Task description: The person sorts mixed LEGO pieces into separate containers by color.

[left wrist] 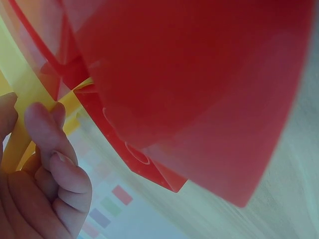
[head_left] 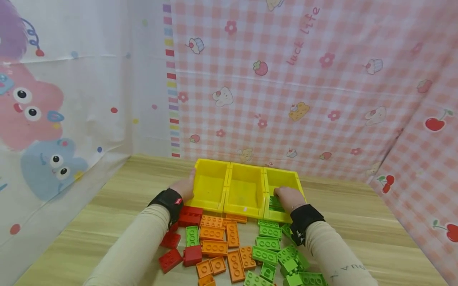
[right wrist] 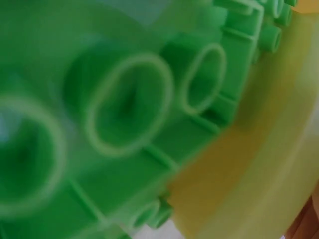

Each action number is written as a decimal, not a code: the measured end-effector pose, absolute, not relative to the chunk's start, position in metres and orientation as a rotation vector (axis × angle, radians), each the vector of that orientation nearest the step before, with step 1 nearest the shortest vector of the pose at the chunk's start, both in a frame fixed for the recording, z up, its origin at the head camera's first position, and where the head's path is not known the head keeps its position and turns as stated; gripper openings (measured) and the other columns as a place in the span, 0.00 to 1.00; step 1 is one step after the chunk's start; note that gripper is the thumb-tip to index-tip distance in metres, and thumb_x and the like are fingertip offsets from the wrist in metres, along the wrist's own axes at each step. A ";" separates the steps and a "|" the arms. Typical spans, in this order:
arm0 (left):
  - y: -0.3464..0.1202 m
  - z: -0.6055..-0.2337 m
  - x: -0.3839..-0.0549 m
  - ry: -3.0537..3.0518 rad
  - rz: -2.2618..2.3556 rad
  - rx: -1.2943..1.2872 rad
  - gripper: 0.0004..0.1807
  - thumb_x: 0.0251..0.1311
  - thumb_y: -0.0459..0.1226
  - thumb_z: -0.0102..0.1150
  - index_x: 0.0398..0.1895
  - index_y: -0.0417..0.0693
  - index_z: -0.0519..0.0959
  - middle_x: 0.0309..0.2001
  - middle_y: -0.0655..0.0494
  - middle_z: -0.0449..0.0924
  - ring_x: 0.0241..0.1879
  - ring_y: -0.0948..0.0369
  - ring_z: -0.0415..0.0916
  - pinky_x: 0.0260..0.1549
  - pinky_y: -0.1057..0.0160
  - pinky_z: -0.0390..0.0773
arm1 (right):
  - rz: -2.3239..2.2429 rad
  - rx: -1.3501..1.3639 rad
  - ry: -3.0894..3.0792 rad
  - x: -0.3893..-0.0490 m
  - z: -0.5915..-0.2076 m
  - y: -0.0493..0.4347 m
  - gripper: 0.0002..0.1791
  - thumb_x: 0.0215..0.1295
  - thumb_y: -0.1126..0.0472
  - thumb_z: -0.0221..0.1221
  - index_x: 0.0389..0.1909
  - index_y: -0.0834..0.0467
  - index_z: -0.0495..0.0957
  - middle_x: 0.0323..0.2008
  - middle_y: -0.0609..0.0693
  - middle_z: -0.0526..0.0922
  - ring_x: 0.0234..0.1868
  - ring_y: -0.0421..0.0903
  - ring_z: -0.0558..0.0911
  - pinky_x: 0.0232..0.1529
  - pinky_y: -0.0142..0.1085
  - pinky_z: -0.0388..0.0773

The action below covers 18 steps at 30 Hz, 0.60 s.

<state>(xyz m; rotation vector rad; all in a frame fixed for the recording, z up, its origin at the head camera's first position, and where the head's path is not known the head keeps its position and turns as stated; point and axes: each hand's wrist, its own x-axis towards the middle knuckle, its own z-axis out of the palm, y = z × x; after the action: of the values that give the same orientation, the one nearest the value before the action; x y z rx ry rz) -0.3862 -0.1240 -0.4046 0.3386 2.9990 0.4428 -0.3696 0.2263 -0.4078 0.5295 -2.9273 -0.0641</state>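
Note:
Three yellow bins stand side by side in a row: the left bin [head_left: 210, 184], the middle bin [head_left: 246, 188] and the right bin [head_left: 284, 178]. My left hand [head_left: 184, 188] grips the left bin's outer side wall, its fingers [left wrist: 70, 172] curled at the yellow edge in the left wrist view. Over the right bin, my right hand [head_left: 290, 197] reaches in, knuckles up. Green bricks [head_left: 274, 203] lie in that bin just beside this hand. Its fingertips are hidden, so whether it holds a brick does not show. A green brick [right wrist: 149, 164] looms large in the right wrist view.
In front of the bins lie loose toy bricks: red bricks [head_left: 170, 260] at left, orange bricks [head_left: 214, 248] in the middle, green bricks [head_left: 264, 254] at right. One green brick [head_left: 192, 236] sits between red and orange. A checked cloth [head_left: 250, 111] hangs behind the wooden table [head_left: 358, 222].

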 end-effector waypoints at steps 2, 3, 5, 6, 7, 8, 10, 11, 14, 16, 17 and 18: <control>-0.124 -0.404 -0.386 3.004 0.436 0.348 0.45 0.57 0.29 0.55 0.72 0.38 0.38 0.16 0.52 0.67 0.15 0.57 0.63 0.18 0.63 0.62 | -0.052 0.523 -2.941 -0.371 -0.409 0.226 0.06 0.62 0.68 0.55 0.30 0.56 0.79 0.23 0.46 0.75 0.25 0.43 0.72 0.31 0.38 0.72; -0.124 -0.404 -0.385 3.005 0.438 0.349 0.45 0.57 0.29 0.55 0.72 0.37 0.39 0.16 0.52 0.67 0.14 0.57 0.63 0.18 0.63 0.62 | -0.043 0.522 -2.946 -0.371 -0.410 0.226 0.06 0.62 0.68 0.55 0.30 0.56 0.79 0.22 0.46 0.75 0.25 0.43 0.71 0.31 0.38 0.71; -0.124 -0.402 -0.384 3.005 0.442 0.350 0.45 0.57 0.29 0.54 0.72 0.37 0.38 0.16 0.52 0.67 0.14 0.57 0.63 0.17 0.63 0.62 | -0.029 0.521 -2.949 -0.372 -0.411 0.226 0.06 0.62 0.68 0.55 0.29 0.56 0.79 0.22 0.46 0.75 0.24 0.43 0.71 0.31 0.39 0.71; -0.123 -0.401 -0.384 3.007 0.444 0.353 0.45 0.57 0.28 0.54 0.72 0.37 0.38 0.16 0.52 0.67 0.14 0.57 0.63 0.17 0.63 0.62 | -0.025 0.519 -2.953 -0.373 -0.412 0.226 0.06 0.62 0.68 0.55 0.29 0.57 0.79 0.23 0.46 0.76 0.25 0.43 0.72 0.31 0.39 0.71; -0.123 -0.401 -0.383 3.009 0.447 0.355 0.45 0.57 0.29 0.54 0.72 0.36 0.39 0.16 0.52 0.67 0.14 0.57 0.63 0.17 0.63 0.61 | -0.024 0.522 -2.953 -0.373 -0.413 0.226 0.06 0.62 0.68 0.55 0.29 0.57 0.79 0.23 0.46 0.76 0.24 0.43 0.72 0.31 0.39 0.71; -0.123 -0.400 -0.383 3.007 0.452 0.354 0.45 0.57 0.28 0.54 0.72 0.36 0.39 0.16 0.52 0.67 0.14 0.57 0.63 0.17 0.63 0.61 | -0.022 0.521 -2.956 -0.374 -0.414 0.227 0.06 0.61 0.68 0.55 0.29 0.57 0.79 0.23 0.46 0.76 0.25 0.43 0.72 0.31 0.39 0.71; -0.123 -0.400 -0.383 3.004 0.456 0.348 0.45 0.57 0.29 0.54 0.72 0.37 0.38 0.16 0.52 0.67 0.14 0.57 0.63 0.17 0.63 0.61 | -0.025 0.523 -2.963 -0.374 -0.415 0.227 0.06 0.61 0.69 0.55 0.30 0.57 0.80 0.23 0.47 0.77 0.25 0.43 0.73 0.32 0.39 0.72; -0.123 -0.400 -0.383 3.003 0.461 0.345 0.45 0.57 0.29 0.54 0.72 0.37 0.39 0.16 0.52 0.67 0.14 0.57 0.63 0.17 0.63 0.61 | -0.024 0.527 -2.966 -0.375 -0.415 0.227 0.06 0.61 0.69 0.55 0.30 0.57 0.80 0.23 0.47 0.77 0.25 0.43 0.73 0.32 0.39 0.72; -0.123 -0.401 -0.384 2.997 0.470 0.331 0.45 0.58 0.29 0.55 0.72 0.38 0.39 0.16 0.52 0.66 0.14 0.57 0.63 0.17 0.63 0.61 | -0.016 0.522 -2.989 -0.375 -0.416 0.226 0.06 0.61 0.69 0.55 0.32 0.58 0.81 0.25 0.48 0.79 0.26 0.44 0.74 0.34 0.40 0.73; -0.123 -0.402 -0.384 2.992 0.469 0.324 0.45 0.58 0.29 0.55 0.72 0.39 0.38 0.16 0.52 0.66 0.14 0.57 0.62 0.17 0.63 0.61 | -0.009 0.522 -3.004 -0.375 -0.416 0.226 0.07 0.61 0.69 0.55 0.33 0.58 0.82 0.26 0.48 0.79 0.27 0.44 0.74 0.35 0.40 0.74; -0.123 -0.402 -0.384 2.991 0.466 0.319 0.45 0.58 0.29 0.55 0.72 0.39 0.38 0.16 0.52 0.66 0.14 0.57 0.62 0.17 0.63 0.61 | -0.008 0.522 -3.010 -0.375 -0.416 0.226 0.07 0.61 0.69 0.56 0.33 0.58 0.82 0.26 0.48 0.79 0.27 0.44 0.74 0.35 0.41 0.74; -0.123 -0.402 -0.384 2.988 0.461 0.316 0.45 0.58 0.29 0.54 0.72 0.39 0.38 0.16 0.52 0.66 0.14 0.58 0.62 0.17 0.63 0.61 | -0.005 0.516 -3.018 -0.375 -0.417 0.226 0.07 0.61 0.69 0.55 0.33 0.58 0.82 0.26 0.48 0.79 0.27 0.44 0.74 0.36 0.41 0.74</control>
<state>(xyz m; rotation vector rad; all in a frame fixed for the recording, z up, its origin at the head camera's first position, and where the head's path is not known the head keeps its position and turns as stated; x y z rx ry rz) -0.3840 -0.1228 -0.4023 0.3163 2.9879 0.4607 -0.3754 0.2259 -0.4168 0.5165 -3.0182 -0.0047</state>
